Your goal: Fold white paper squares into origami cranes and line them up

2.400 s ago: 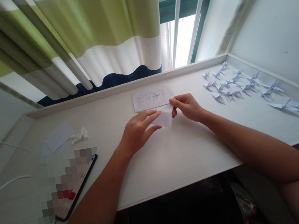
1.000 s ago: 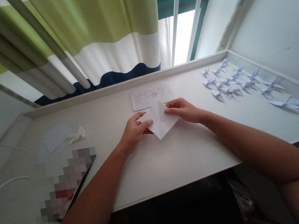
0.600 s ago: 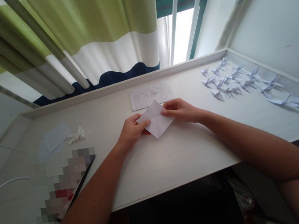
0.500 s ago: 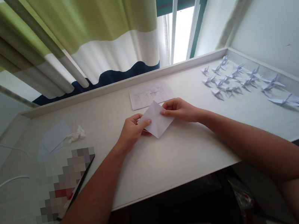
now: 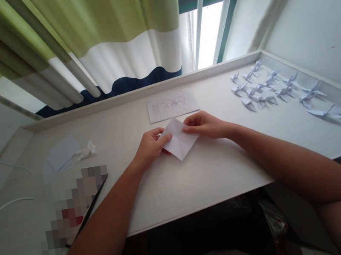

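Between my two hands a small white sheet of origami paper (image 5: 179, 143) is held up as a diamond, with one corner pointing toward me and a crease down its middle. My left hand (image 5: 152, 145) pinches its left corner, thumb on top and fingers underneath. On the opposite corner, my right hand (image 5: 204, 125) has the same kind of pinch. Both hands are just above the white desk (image 5: 199, 187). Behind the paper lies a printed sheet or booklet (image 5: 170, 107) with a table on it.
Several folded paper cranes (image 5: 261, 87) stand at the back right. On the left are loose white paper sheets (image 5: 63, 153), a crumpled tissue (image 5: 86, 150), a blurred-out flat device (image 5: 79, 206) and white cables (image 5: 6, 207). A raised ledge (image 5: 105, 104) runs along the back.
The paper's near corner has dipped slightly toward me and its middle crease shows more. Both hands keep their pinch in nearly the same place. The view has shifted a little.
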`<act>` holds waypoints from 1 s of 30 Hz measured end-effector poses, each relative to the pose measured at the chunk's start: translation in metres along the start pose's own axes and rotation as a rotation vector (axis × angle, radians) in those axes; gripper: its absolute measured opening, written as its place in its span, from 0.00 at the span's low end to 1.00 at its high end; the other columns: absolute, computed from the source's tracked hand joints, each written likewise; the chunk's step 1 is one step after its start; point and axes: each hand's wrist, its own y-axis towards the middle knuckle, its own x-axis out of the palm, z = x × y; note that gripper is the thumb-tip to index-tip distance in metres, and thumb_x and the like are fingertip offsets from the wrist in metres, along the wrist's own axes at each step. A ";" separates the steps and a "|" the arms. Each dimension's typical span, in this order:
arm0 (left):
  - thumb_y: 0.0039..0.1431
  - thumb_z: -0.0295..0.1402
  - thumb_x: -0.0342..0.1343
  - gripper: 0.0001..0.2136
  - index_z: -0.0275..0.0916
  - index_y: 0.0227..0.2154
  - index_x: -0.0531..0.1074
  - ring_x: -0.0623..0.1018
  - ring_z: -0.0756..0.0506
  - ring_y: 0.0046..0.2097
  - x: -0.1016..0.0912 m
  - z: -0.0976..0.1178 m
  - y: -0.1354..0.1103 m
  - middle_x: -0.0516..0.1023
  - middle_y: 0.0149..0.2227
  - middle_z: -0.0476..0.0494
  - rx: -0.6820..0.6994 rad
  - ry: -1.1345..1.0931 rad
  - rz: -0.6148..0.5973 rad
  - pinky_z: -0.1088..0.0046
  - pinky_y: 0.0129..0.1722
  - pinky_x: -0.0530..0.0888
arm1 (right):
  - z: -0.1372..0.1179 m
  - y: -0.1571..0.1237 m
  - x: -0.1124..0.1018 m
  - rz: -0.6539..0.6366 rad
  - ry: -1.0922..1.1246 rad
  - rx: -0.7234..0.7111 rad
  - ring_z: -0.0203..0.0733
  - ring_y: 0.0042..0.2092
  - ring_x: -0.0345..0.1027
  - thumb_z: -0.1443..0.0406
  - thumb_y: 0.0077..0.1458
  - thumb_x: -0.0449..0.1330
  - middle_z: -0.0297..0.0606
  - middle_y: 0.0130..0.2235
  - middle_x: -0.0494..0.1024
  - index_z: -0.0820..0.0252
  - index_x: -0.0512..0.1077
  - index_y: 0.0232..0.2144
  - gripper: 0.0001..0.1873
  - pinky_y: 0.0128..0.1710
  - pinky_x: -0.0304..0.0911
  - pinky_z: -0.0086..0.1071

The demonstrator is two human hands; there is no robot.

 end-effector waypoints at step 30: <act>0.51 0.45 0.75 0.20 0.35 0.40 0.79 0.83 0.47 0.28 -0.022 0.005 0.005 0.86 0.32 0.44 0.193 -0.013 0.016 0.74 0.27 0.81 | 0.004 0.003 -0.007 0.099 0.163 -0.001 0.41 0.32 0.82 0.50 0.49 0.78 0.39 0.34 0.85 0.63 0.80 0.40 0.25 0.38 0.79 0.36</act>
